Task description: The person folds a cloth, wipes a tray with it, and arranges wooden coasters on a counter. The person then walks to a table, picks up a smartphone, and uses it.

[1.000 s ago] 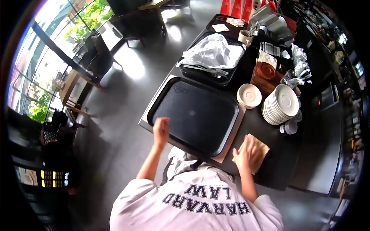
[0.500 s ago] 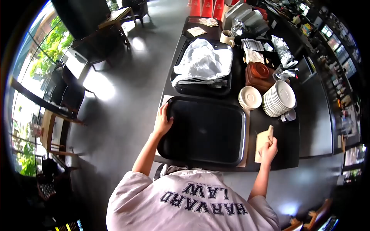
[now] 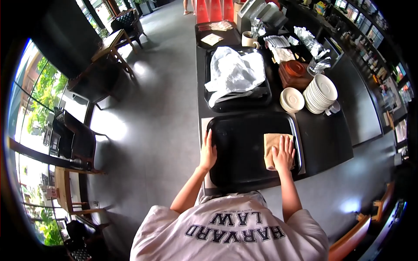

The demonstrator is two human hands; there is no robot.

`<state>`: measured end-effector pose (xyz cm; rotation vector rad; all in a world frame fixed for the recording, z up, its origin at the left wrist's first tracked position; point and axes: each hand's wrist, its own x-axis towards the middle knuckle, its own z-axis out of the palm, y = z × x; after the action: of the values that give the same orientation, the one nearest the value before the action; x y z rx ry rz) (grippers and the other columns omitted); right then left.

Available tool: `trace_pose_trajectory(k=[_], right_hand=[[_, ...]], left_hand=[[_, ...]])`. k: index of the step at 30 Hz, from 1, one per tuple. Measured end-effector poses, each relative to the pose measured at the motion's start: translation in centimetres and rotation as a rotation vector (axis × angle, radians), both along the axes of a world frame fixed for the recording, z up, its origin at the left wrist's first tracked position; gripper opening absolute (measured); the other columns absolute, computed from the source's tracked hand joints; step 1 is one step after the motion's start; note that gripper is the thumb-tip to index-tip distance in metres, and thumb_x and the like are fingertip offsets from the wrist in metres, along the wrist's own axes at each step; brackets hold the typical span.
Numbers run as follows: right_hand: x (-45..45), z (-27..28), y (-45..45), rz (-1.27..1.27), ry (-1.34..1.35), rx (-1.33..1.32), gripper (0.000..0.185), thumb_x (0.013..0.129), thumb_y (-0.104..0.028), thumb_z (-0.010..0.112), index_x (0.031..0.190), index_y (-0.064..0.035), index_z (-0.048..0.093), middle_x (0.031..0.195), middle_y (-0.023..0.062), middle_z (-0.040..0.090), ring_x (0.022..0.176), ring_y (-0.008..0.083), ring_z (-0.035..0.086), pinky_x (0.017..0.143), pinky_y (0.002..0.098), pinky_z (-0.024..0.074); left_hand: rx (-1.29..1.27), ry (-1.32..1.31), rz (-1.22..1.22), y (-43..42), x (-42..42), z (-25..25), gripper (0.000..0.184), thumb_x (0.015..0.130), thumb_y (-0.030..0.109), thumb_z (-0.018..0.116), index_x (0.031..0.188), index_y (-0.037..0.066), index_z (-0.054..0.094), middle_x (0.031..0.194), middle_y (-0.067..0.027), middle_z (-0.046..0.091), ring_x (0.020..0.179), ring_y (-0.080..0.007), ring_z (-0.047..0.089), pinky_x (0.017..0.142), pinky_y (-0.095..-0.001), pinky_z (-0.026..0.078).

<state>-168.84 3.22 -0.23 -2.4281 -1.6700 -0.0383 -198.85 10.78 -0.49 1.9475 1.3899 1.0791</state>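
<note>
A large black tray [image 3: 237,150] lies on the counter in front of me. My left hand [image 3: 208,153] rests at its left rim, fingers stretched along the edge and the thumb on the inner side. Inside the tray, toward its right end, is a folded tan cloth [image 3: 269,150]. My right hand [image 3: 284,153] lies flat on top of this cloth, fingers extended, pressing it against the tray's surface. Part of the cloth is hidden beneath the palm.
Beyond the tray, a crumpled white cloth [image 3: 237,71] lies on another black tray [image 3: 261,101]. To the right stand stacked saucers [image 3: 292,100], a tall plate stack [image 3: 321,93] and a brown box [image 3: 292,80]. A mug [image 3: 249,40] with cutlery stands farther back.
My right hand has moved left with the cloth, from beside the tray onto its right part, and has flattened over it. My left hand stays at the left rim. The view has shifted.
</note>
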Motion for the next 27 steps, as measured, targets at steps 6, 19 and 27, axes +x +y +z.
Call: trace_pose_trajectory(k=[6,19,27], right_hand=[[-1.5,-0.2,3.0,-0.319,-0.001,-0.014,0.066,0.085,-0.048,0.043,0.140,-0.0181,0.022,0.146,0.0103,0.018,0.135,0.0276,0.014,0.102,0.0554,0.0206],[-6.2,-0.5,4.7,0.017,-0.012,-0.012,0.060,0.083,-0.030,0.046,0.138,-0.0156,0.027,0.147,0.0088,0.015,0.134,0.0311,0.015,0.104,0.0482,0.0187],[-10.2,-3.4,6.3,0.240,0.430,0.249,0.051,0.085,-0.024,0.032,0.132,-0.0068,0.039,0.135,0.0158,0.038,0.128,0.0313,0.028,0.105,0.0409,0.0209]], left_hand=[[0.006,-0.042,0.002,0.1,-0.3,-0.6,0.063,0.080,-0.001,0.052,0.136,0.002,0.023,0.139,-0.0245,0.024,0.127,-0.0396,0.028,0.104,-0.0374,0.027],[-0.062,-0.114,-0.069,0.3,-0.8,-0.4,0.055,0.088,0.012,0.045,0.135,-0.003,0.021,0.141,-0.0250,0.018,0.128,-0.0393,0.024,0.106,-0.0395,0.021],[-0.093,-0.196,-0.050,0.2,-0.8,-0.4,0.052,0.090,0.015,0.039,0.135,-0.003,0.022,0.140,-0.0230,0.022,0.130,-0.0359,0.024,0.106,-0.0374,0.021]])
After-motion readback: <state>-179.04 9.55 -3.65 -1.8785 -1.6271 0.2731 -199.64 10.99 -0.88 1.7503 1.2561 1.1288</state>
